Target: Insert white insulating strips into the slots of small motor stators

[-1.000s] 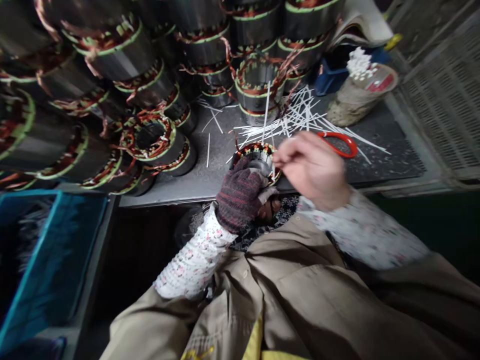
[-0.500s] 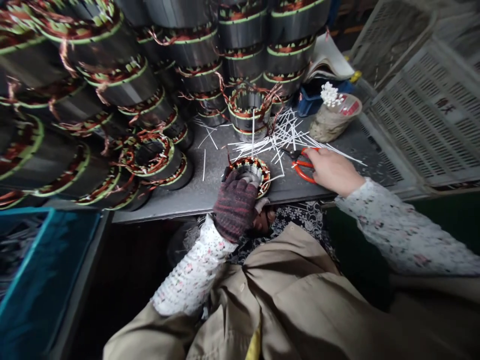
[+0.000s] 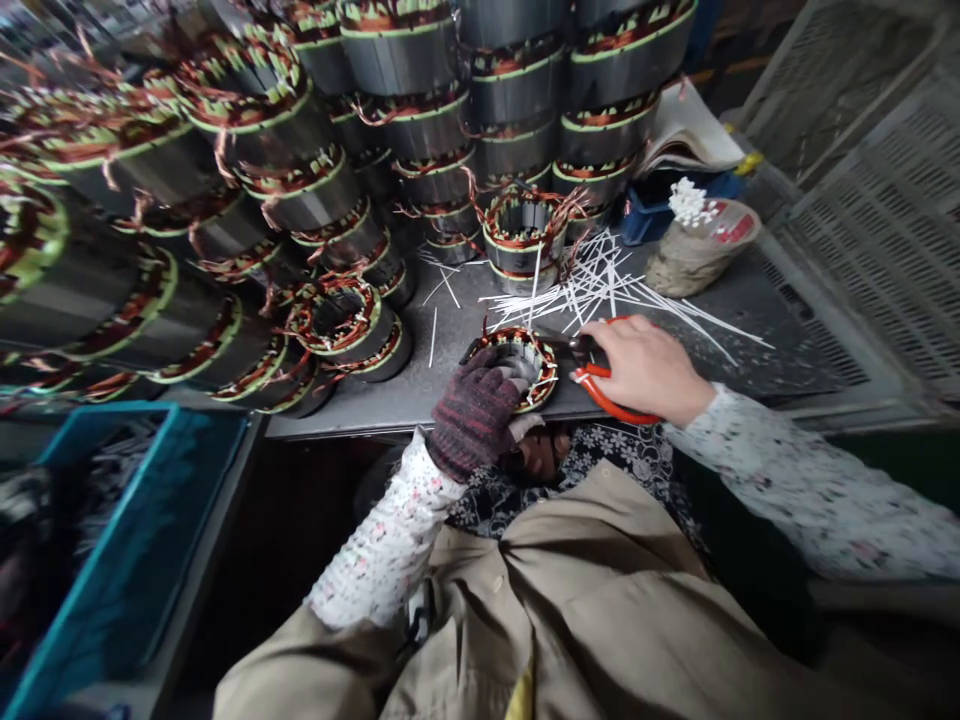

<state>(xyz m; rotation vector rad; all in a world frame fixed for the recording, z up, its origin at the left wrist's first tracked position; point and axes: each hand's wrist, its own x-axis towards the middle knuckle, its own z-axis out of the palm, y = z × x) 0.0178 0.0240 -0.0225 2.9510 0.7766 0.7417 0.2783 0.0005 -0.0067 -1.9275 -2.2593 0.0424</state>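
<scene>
Head view: at the front of a crowded bench (image 3: 465,310), we are holding down one wound stator (image 3: 538,358), which is sitting near the edge with its open bore facing up. By our reading, the work on it is standing partway: white strands (image 3: 546,383) are lying across its near-right rim, while one white strip (image 3: 535,285) is rising long and uncut from the far rim. A loose heap of strips (image 3: 589,285) is lying just behind. Our gloved left hand (image 3: 472,415) is gripping the near-left side narrowly, its fingers reaching into the bore. Our bare right hand (image 3: 649,365) is wrapping the red-handled cutters (image 3: 592,371), their dark blades pointing at the right rim; whether those blades are parted, or touching the stator, we are not managing to tell. Beyond, stacks of other stators (image 3: 405,85) are towering, and a wrapped cup (image 3: 686,265) is holding more white pieces (image 3: 688,200).
</scene>
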